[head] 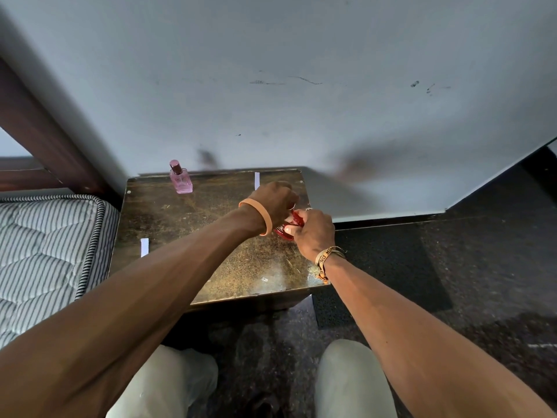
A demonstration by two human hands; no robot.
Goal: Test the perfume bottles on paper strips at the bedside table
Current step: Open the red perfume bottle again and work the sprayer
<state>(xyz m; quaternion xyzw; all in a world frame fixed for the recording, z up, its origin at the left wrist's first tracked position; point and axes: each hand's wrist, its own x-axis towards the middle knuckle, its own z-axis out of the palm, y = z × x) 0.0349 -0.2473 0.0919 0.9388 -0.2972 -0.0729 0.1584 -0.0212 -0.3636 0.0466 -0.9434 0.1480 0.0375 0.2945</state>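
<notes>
Bedside table [187,215]: left hand [272,200], right hand [313,233] grip red bottle [282,230].

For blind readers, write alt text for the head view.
The right hand grips a red perfume bottle over the bedside table while the left hand holds its top. A pink bottle stands back left; two paper strips lie on it.

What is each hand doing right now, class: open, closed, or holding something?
Left hand: curled over the top of the red perfume bottle; grip cannot be told.
Right hand: holding the red perfume bottle.
</notes>
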